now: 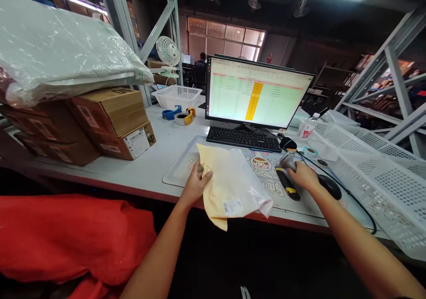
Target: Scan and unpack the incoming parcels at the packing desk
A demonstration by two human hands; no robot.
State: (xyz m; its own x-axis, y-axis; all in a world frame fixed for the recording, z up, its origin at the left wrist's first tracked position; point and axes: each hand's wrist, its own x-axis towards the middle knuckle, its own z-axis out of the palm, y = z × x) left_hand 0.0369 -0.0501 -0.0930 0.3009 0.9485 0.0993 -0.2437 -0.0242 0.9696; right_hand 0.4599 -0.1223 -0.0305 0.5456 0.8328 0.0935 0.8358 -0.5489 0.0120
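Head view, left hand: left hand [196, 181] pinches the left edge of a yellow sheet [208, 159], thumb in front, fingers partly hidden.
Head view, right hand: right hand [302, 175] curled around a grey handheld device [288, 159]; full grip hidden.
Head view, package: pale plastic package [241, 170] overlaps the sheet, over the desk's front edge; whether the two are joined, cannot tell. Barcode label [233, 207] near its lower edge.
Head view, mat: black-and-yellow tool [288, 184] lies on the printed mat [274, 199], just beside the right hand; black mouse [330, 186] on its other side.
Head view, behind: keyboard [242, 138] before lit monitor [258, 94].
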